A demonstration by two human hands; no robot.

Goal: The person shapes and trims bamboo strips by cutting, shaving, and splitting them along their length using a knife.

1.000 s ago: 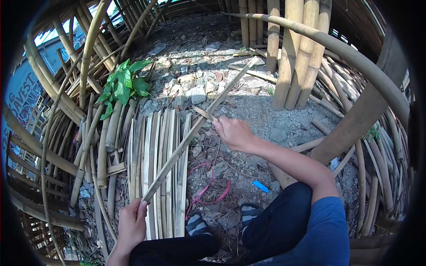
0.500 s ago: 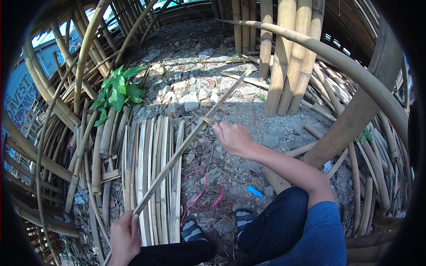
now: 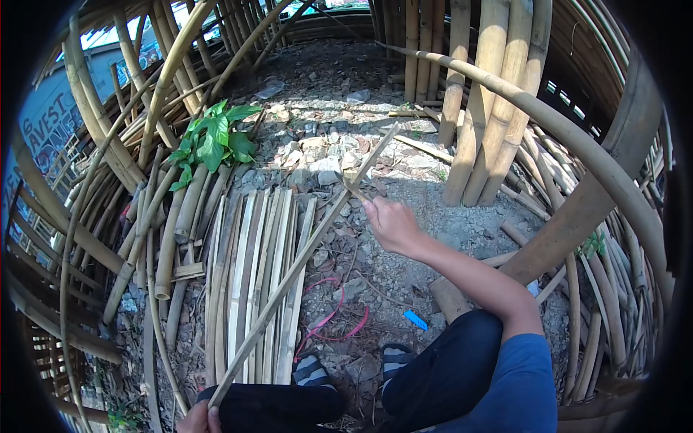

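A long, narrow bamboo strip [image 3: 289,278] runs slantwise from my lap up toward the rubble ahead. My left hand [image 3: 198,419] is closed around its near end beside my left knee, partly cut off by the lower edge. Near the strip's far end, my right hand [image 3: 393,226] grips a small knife [image 3: 355,189] with a brown handle. The dark tip of the knife lies across the strip; how the edge meets the bamboo is too small to make out. Beneath the strip, several split bamboo strips [image 3: 249,289] lie side by side on the ground.
A pink band [image 3: 333,317] and a blue plastic object [image 3: 415,320] lie near my sandals. Bamboo poles [image 3: 498,101] stand ahead right, and a curved pole [image 3: 556,123] arches across. Stacked bamboo [image 3: 173,245] and a green plant [image 3: 214,137] are at left.
My left hand has drawn the strip back toward my body, so its far end sits lower. The right hand with the knife stays near the far end. The whole view has shifted slightly.
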